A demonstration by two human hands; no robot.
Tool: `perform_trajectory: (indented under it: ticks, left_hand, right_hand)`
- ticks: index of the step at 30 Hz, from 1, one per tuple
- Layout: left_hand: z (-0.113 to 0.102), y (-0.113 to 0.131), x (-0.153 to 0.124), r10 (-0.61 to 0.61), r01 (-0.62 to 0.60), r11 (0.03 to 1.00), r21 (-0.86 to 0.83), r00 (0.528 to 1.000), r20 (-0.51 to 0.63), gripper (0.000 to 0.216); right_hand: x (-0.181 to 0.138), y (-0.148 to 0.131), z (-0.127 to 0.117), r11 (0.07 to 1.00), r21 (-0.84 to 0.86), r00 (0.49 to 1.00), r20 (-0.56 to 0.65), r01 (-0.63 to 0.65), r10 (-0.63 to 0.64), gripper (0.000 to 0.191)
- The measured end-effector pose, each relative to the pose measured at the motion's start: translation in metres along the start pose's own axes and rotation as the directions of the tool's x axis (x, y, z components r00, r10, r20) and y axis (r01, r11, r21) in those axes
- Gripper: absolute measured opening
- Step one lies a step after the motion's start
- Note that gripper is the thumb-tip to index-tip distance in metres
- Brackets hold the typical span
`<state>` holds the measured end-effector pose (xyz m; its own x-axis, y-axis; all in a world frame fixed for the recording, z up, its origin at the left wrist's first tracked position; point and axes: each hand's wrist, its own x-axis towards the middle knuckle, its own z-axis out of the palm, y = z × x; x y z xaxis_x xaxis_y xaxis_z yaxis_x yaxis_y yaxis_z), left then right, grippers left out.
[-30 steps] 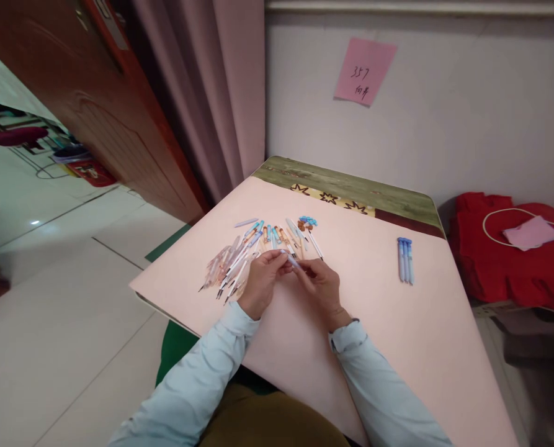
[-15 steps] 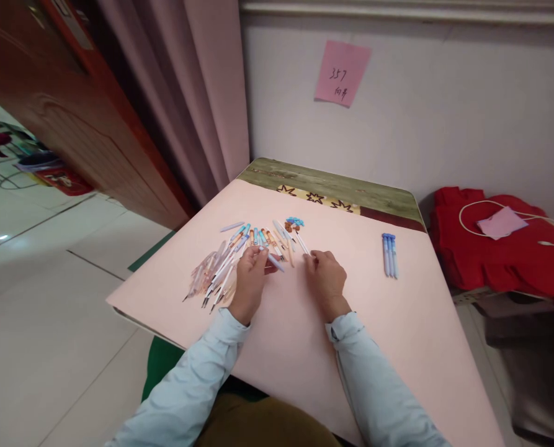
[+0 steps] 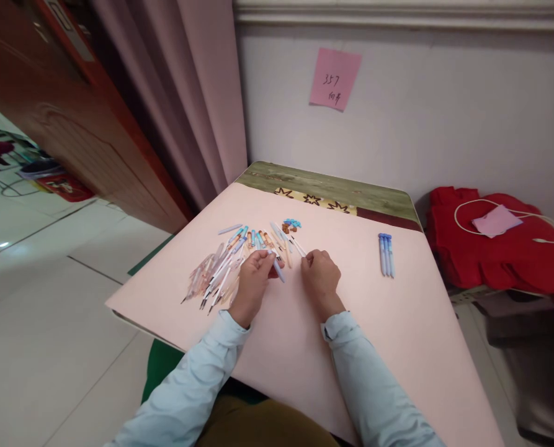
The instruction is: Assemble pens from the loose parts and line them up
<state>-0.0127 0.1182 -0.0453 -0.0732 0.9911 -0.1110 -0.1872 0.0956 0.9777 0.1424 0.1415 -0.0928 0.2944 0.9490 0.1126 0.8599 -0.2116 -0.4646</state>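
Observation:
My left hand (image 3: 254,278) is closed around a lavender pen barrel (image 3: 277,269), which slants with its tapered tip toward me. Between the closed fingers of my right hand (image 3: 322,278) is the near end of a slim white pen refill (image 3: 298,245) with a dark tip pointing away. A gap of bare tabletop separates the two hands. Left of and behind my left hand spreads a loose pile of pen parts (image 3: 218,273): white refills, clear and pinkish pieces, and blue and orange printed barrels. Small blue caps (image 3: 292,223) and brown caps (image 3: 288,230) lie behind the hands.
Three blue pens (image 3: 386,255) lie side by side on the right of the pale pink table (image 3: 277,360). Past its right edge is red cloth (image 3: 448,248) with a white cable and pink paper. A curtain (image 3: 206,93) and wooden door (image 3: 100,124) stand left.
The lavender barrel in my left hand has turned to a steeper slant, its tip pointing more toward me. My right hand keeps hold of the refill. The view has shifted slightly.

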Motion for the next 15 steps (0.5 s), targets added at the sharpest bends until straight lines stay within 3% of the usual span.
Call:
perform_trajectory:
  ticks: [8,10,13,15]
  left_hand:
    - [-0.006,0.001,-0.003,-0.007,0.006,0.999,0.032,1.0,0.024,0.033]
    - [-0.007,0.001,-0.002,-0.013,0.012,1.0,0.027,0.999,0.03,0.033]
    - [-0.009,0.002,0.0,-0.015,0.014,1.0,0.021,1.0,0.026,0.033]
    - [-0.01,0.003,0.002,-0.013,0.013,1.0,0.025,1.0,0.02,0.033]
  right_hand:
    - [0.014,0.011,-0.013,0.978,0.199,0.993,0.11,-0.068,0.047,0.015]
    - [0.017,0.016,-0.012,0.969,0.238,0.998,0.03,-0.062,0.057,0.019]
    - [0.021,0.022,-0.007,0.986,0.162,0.99,-0.125,-0.04,0.061,0.024]
    - [0.025,0.025,-0.003,0.995,0.091,0.99,-0.125,-0.049,0.06,0.027]
